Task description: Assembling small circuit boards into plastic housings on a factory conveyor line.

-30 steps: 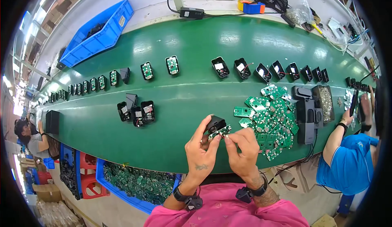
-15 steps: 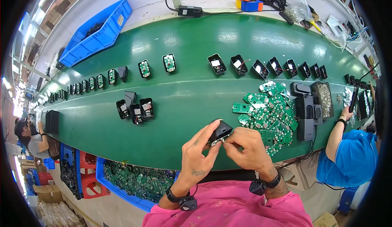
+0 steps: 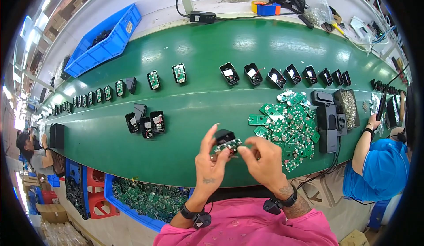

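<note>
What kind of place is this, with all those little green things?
Most likely an electronics factory line: a long green conveyor belt carries rows of black casings, a heap of green circuit boards lies beside it, and another worker sits nearby.

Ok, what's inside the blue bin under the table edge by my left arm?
The blue bin holds a heap of green circuit boards. The green table and the left hand cover its far part, so anything there is hidden.

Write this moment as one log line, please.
left hand: holds black housing | right hand: fingers on small green board | loose green boards right | green belt
</note>
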{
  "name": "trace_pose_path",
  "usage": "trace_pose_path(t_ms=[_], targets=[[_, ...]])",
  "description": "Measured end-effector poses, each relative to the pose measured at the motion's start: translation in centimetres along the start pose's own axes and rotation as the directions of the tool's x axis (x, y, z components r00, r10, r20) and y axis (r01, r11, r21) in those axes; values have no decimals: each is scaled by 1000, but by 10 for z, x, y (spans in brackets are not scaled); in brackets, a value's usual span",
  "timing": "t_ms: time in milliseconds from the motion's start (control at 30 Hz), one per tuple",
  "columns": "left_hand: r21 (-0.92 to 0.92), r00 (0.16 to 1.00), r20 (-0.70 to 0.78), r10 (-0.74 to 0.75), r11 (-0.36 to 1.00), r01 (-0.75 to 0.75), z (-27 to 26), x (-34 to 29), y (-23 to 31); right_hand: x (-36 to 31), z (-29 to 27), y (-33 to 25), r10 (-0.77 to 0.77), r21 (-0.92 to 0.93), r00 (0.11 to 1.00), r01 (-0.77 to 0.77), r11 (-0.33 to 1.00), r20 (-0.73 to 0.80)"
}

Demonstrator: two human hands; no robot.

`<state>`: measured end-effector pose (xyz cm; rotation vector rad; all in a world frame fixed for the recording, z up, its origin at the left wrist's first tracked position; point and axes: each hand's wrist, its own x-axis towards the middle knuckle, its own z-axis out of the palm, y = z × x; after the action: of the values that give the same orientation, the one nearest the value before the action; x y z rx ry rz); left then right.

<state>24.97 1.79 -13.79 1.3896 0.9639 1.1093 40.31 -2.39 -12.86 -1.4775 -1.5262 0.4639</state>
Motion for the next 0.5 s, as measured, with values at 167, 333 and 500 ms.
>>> trace_pose_path(t_ms=[167,333,500], targets=[[-157,973,188,-133,974,164,-2,5,-1,-3,3,12,167,98,986,-167,981,7],[112,982,187,-25,994,4,0,6,-8,-15,11,2,-63,85,985,77,993,-159],[15,977,211,-8,1000,5,9,5,-1,-13,19,5,-65,153,977,98,983,-204]])
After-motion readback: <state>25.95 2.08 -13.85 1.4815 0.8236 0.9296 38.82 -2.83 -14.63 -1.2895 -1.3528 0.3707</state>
